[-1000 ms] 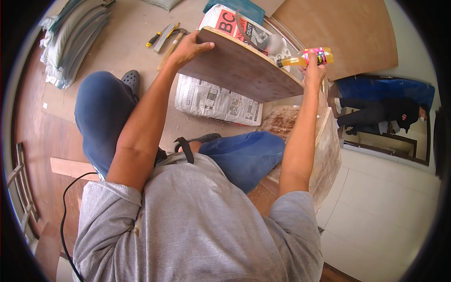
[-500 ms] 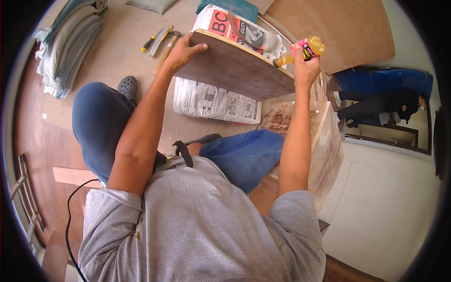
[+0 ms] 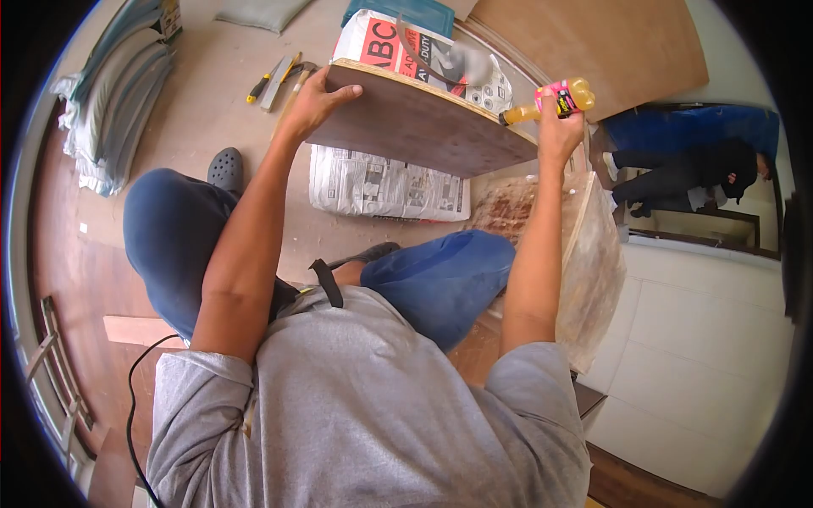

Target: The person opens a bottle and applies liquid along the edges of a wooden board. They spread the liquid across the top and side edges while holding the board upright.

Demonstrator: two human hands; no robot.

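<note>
My left hand [image 3: 320, 106] is closed on the left end of a brown plywood board [image 3: 423, 118], its thumb lying over the near face. The board stands tilted on its long side, with the pale layered edge facing up. In my right hand [image 3: 559, 135] is a plastic bottle [image 3: 576, 96] of yellowish liquid with a pink and black label. It is tipped sideways, and its dark nozzle is at the board's upper edge near the right end; whether it touches is hard to tell.
Printed adhesive sacks [image 3: 385, 186] lie under and behind the board. A worn wooden box [image 3: 593, 271] stands at my right. A hammer [image 3: 301, 80] and a yellow-handled tool [image 3: 261, 86] rest on the floor. Stacked sacks [image 3: 118, 110] are at far left; another person [image 3: 694, 178] is at right.
The bottle's nozzle has moved a little to the right along the board's upper edge. My left hand keeps its hold on the board. The whole view has shifted slightly.
</note>
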